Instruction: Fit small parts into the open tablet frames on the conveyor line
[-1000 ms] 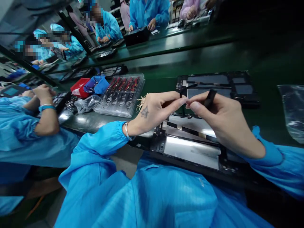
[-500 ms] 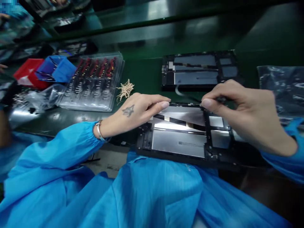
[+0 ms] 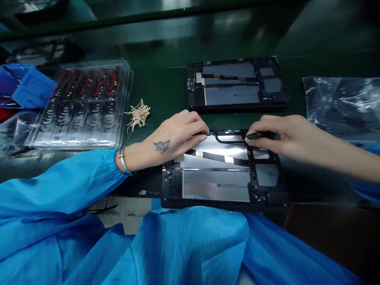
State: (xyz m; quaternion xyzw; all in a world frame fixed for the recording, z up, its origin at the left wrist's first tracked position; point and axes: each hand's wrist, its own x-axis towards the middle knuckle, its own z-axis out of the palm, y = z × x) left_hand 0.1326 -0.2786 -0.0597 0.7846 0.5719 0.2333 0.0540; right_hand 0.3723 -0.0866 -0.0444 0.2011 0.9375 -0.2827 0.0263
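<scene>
1. We have a flat black rectangular device with silver metal panels (image 3: pixel 213 184) lying at the near edge of the glossy dark green worktop (image 3: pixel 166 93), its inside facing up.
2. A thin black curved cable (image 3: pixel 230 142) crosses its far silver panel, from near our left fingertips to our right ones.
3. Our right hand (image 3: pixel 285 132) is over the far edge, its grip pinched around a slim black tool (image 3: pixel 261 135) (what kind, we cannot make out).
4. Our left hand (image 3: pixel 178 134), a silver metal bangle (image 3: pixel 123 160) at its wrist, lies at the far left edge; thumb and fingers sit close together, but we cannot tell whether its grip holds anything.
5. Behind, apart from ours, lies a second black rectangular device with grey panels (image 3: pixel 233 95).
6. To the right we see a clear crinkled plastic bag (image 3: pixel 341 107).
7. To the left are a loose pile of thin beige strips (image 3: pixel 139 115), then a clear plastic compartment tray (image 3: pixel 77 143) of red-and-black parts, and a blue plastic bin (image 3: pixel 35 89).
</scene>
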